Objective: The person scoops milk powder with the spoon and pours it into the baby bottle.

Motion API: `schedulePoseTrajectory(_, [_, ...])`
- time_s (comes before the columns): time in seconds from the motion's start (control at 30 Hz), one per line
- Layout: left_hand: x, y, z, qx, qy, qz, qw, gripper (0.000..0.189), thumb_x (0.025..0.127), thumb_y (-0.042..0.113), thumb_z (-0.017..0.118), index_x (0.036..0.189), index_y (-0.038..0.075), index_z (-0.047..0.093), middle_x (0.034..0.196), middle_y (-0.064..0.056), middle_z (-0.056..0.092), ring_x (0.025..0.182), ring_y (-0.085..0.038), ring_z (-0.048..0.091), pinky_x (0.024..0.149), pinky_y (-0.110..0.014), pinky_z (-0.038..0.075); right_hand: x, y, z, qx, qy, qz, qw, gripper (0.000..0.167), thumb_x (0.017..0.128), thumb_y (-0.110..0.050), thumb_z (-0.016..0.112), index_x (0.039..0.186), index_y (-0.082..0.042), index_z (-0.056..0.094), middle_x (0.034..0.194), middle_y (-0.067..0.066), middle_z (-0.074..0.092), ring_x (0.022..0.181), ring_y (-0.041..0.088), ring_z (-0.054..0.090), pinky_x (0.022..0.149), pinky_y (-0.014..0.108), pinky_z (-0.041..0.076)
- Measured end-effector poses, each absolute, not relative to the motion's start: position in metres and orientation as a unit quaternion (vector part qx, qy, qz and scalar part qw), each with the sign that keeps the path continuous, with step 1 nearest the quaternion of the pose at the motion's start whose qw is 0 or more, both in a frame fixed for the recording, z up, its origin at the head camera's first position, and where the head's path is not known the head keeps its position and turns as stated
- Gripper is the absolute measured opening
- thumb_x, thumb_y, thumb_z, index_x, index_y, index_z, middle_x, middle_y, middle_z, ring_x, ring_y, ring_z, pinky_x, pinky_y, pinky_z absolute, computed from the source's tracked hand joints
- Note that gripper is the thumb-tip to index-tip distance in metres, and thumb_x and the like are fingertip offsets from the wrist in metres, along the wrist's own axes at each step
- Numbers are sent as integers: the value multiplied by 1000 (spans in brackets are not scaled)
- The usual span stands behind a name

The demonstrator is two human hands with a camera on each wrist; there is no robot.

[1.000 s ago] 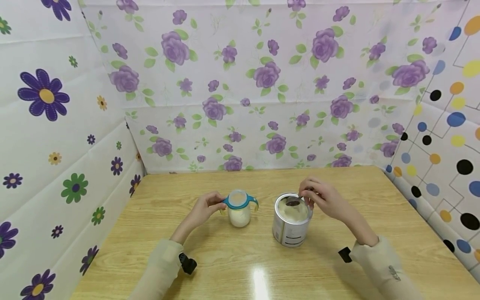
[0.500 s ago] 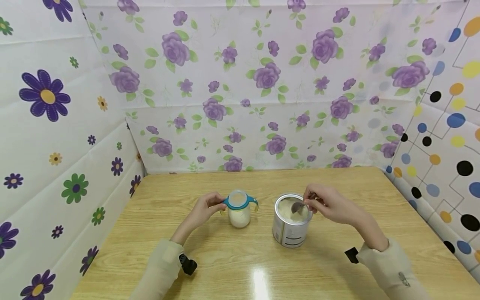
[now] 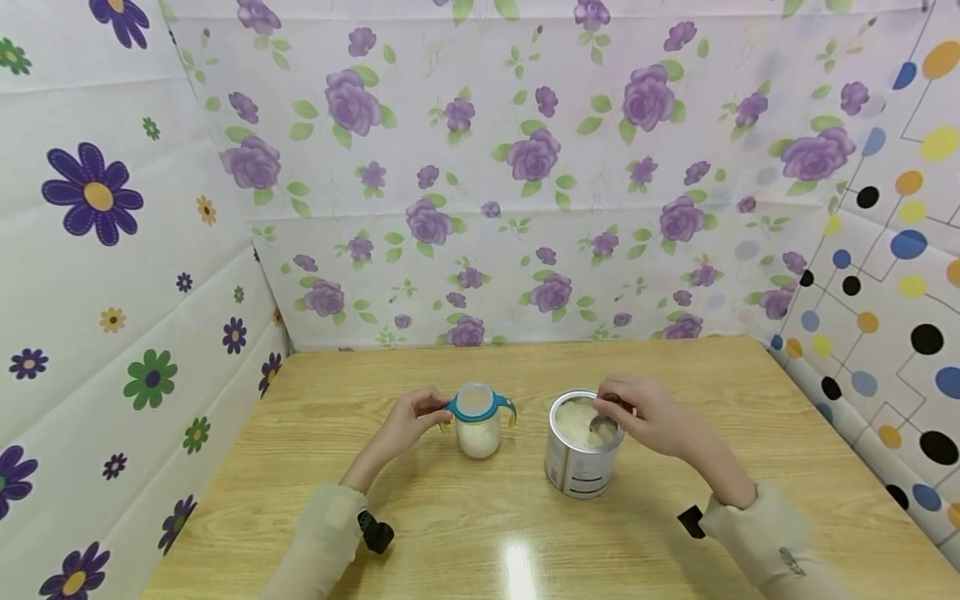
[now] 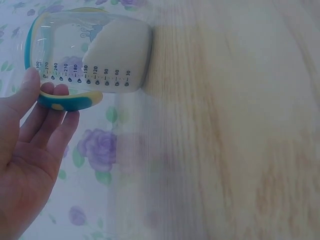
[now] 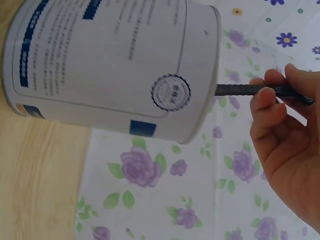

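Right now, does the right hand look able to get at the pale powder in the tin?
Probably yes: the right hand holds a spoon that dips into the open tin, and the powder lies uncovered inside, so nothing seems to block it.

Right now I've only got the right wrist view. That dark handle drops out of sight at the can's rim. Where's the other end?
Observer: Head view shows it: the spoon has its bowl inside the can.
Operator: Copy. What's the other side doing, out of my frame?
Observer: Left wrist view: the left grip pinches a handle of a clear bottle.
Operator: Is that one full?
Observer: No, the white contents stop short of its blue rim.
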State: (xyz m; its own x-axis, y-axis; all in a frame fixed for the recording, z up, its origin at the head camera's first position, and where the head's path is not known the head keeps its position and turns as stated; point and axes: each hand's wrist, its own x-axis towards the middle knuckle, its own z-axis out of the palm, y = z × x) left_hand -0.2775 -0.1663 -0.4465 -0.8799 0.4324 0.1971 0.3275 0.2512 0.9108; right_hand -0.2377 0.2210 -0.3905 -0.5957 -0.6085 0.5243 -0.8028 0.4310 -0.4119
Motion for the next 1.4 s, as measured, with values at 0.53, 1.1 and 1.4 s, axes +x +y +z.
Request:
schedulePoseTrajectory(0.53, [-278, -166, -448, 240, 787, 567, 42, 12, 93, 1, 61, 103, -4, 64, 103, -27, 68, 94, -48, 63, 85, -61, 49, -238, 205, -412, 343, -803, 455, 177, 29, 98, 3, 48, 73, -9, 55, 53, 5, 52, 43, 12, 47, 40, 19, 39])
schedulePoseTrajectory(1.1, [-282, -166, -452, 236, 791, 563, 45, 12, 93, 1, 61, 103, -4, 64, 103, -27, 68, 95, -47, 63, 84, -56, 52, -235, 190, -414, 248, -743, 607, 137, 34, 105, -8, 38, 79, 7, 54, 52, 15, 51, 40, 16, 48, 35, 27, 40])
schedulePoseTrajectory(1.4, [-294, -170, -472, 240, 793, 559, 34, 14, 93, 7, 62, 105, 0, 65, 104, -23, 70, 94, -42, 65, 82, -48, 55, -240, 195, -414, 138, -703, 695, 59, 40, 106, -19, 39, 82, 9, 53, 65, 0, 58, 50, 6, 56, 45, 19, 48])
